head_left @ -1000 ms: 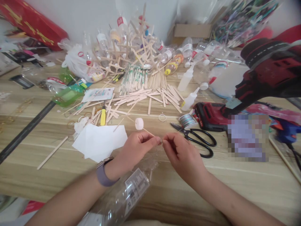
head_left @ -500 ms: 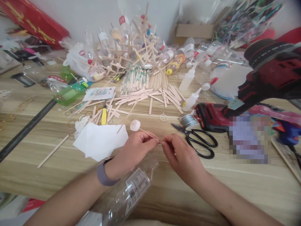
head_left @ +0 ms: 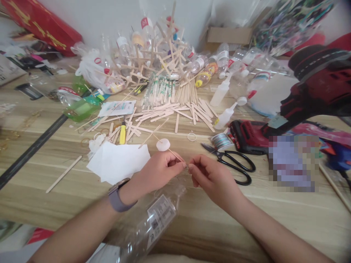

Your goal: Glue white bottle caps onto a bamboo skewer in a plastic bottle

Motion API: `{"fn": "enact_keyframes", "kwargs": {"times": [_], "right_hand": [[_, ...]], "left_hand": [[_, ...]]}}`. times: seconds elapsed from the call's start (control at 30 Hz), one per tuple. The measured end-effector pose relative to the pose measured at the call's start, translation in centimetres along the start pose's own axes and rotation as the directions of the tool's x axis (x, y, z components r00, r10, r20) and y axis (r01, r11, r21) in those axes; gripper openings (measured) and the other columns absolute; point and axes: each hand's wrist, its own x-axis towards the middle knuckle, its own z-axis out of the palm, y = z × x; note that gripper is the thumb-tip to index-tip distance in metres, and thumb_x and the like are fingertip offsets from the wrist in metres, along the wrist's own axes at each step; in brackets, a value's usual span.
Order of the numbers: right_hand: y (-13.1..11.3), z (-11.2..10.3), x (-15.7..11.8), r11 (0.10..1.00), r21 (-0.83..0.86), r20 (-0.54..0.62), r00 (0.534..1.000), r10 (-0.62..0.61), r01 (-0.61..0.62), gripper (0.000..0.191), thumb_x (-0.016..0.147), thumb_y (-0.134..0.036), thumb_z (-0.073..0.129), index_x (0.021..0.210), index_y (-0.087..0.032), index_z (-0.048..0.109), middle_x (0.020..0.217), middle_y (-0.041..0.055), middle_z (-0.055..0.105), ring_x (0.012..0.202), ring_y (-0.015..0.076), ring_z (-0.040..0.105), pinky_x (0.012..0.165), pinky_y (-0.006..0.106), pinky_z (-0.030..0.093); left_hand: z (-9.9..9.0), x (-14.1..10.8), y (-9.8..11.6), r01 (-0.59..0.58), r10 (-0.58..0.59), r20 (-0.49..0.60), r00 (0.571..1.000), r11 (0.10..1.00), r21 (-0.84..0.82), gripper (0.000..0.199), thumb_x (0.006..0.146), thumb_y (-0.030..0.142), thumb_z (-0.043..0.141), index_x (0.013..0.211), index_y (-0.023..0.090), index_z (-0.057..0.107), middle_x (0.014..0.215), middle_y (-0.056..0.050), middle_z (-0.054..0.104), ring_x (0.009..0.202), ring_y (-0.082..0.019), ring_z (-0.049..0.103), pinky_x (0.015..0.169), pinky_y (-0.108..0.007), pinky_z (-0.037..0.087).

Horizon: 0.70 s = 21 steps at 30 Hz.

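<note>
- While a clear bottle point(head_left: 137, 241) is lying nearest on the bench point(head_left: 35, 208), its white label point(head_left: 161, 215) is showing dense dark print and a dark square; the lines are blurring too much to read.
- Above that bottle, the left hand point(head_left: 156, 170), a watch strapped at the wrist, is clamping a thin stick point(head_left: 174, 155) between thumb and fingers.
- The right hand point(head_left: 211, 173) is meeting it at the stick's tip, thumb and forefinger pinching together; whatever is lying between them is too small to tell.
- A white disc point(head_left: 163, 144) is sitting threaded on the stick, just beyond the left hand.
- White paper point(head_left: 117, 164) is lying left of the hands, and black-handled scissors point(head_left: 237, 162) are resting to the right, near a spool of thread point(head_left: 221, 140).
- Farther on, a pale packet point(head_left: 116, 108) is carrying small, unreadable print, and loose flat sticks point(head_left: 178, 113) are spreading across the middle.
- Behind them, wrapped sticks point(head_left: 159, 91) are showing green marks on their sleeves.
- At the back, an upright bottle point(head_left: 146, 31) is bearing a red label with illegible white characters.
- Far left, a red bag point(head_left: 41, 27) is displaying large gold lettering, unclear at this angle.
</note>
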Motion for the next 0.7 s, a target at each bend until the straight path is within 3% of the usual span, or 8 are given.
{"fn": "enact_keyframes", "kwargs": {"times": [0.13, 0.23, 0.4, 0.53, 0.7], "right_hand": [[0.24, 0.08, -0.18, 0.969, -0.205, -0.084, 0.984, -0.159, 0.139, 0.014, 0.089, -0.025, 0.045, 0.076, -0.023, 0.051, 0.053, -0.0016, 0.055, 0.047, 0.0147, 0.050, 0.050, 0.027, 0.036], [0.34, 0.18, -0.31, 0.943, -0.260, -0.111, 0.964, -0.241, 0.205, 0.013, 0.088, -0.023, 0.044, 0.079, -0.022, 0.053, 0.057, 0.0002, 0.057, 0.051, 0.0158, 0.052, 0.052, 0.028, 0.036], [0.19, -0.13, -0.16, 0.994, -0.088, 0.011, 0.998, -0.063, 0.064, 0.015, 0.090, -0.027, 0.043, 0.079, -0.023, 0.052, 0.053, -0.0027, 0.058, 0.046, 0.0133, 0.053, 0.049, 0.025, 0.037], [-0.01, -0.51, 0.06, 0.995, 0.083, 0.105, 0.993, 0.047, -0.056, 0.016, 0.089, -0.030, 0.044, 0.077, -0.022, 0.052, 0.052, -0.0034, 0.058, 0.045, 0.0124, 0.054, 0.046, 0.023, 0.040], [-0.17, -0.55, 0.07, 0.991, 0.113, 0.097, 0.994, 0.058, -0.069, 0.015, 0.086, -0.030, 0.045, 0.077, -0.021, 0.053, 0.051, -0.0039, 0.056, 0.043, 0.0110, 0.051, 0.042, 0.021, 0.038]], "left_hand": [[0.18, 0.03, -0.23, -0.006, 0.006, -0.028, 1.000, 1.000, 0.004, 0.024, 0.085, 0.034, 0.051, 0.076, 0.017, 0.066, 0.072, 0.000, 0.064, 0.069, -0.015, 0.056, 0.061, -0.025, 0.039], [0.46, 0.06, -0.51, -0.014, 0.012, -0.045, 0.999, 0.999, -0.033, 0.023, 0.084, 0.032, 0.052, 0.076, 0.017, 0.067, 0.076, -0.001, 0.066, 0.074, -0.017, 0.058, 0.064, -0.025, 0.040], [0.55, 0.10, -0.72, 0.001, -0.001, -0.006, 1.000, 0.997, -0.073, 0.023, 0.084, 0.032, 0.051, 0.077, 0.017, 0.067, 0.075, -0.001, 0.065, 0.071, -0.015, 0.055, 0.061, -0.024, 0.039], [0.45, 0.14, -0.81, 0.011, -0.006, 0.051, 0.999, 0.995, -0.095, 0.024, 0.085, 0.031, 0.050, 0.077, 0.016, 0.067, 0.074, 0.000, 0.064, 0.067, -0.013, 0.052, 0.061, -0.024, 0.037], [0.57, 0.18, -0.97, 0.046, -0.039, 0.054, 0.998, 0.989, -0.142, 0.026, 0.083, 0.038, 0.056, 0.080, 0.015, 0.068, 0.069, 0.001, 0.058, 0.063, -0.012, 0.046, 0.057, -0.023, 0.034]]}}
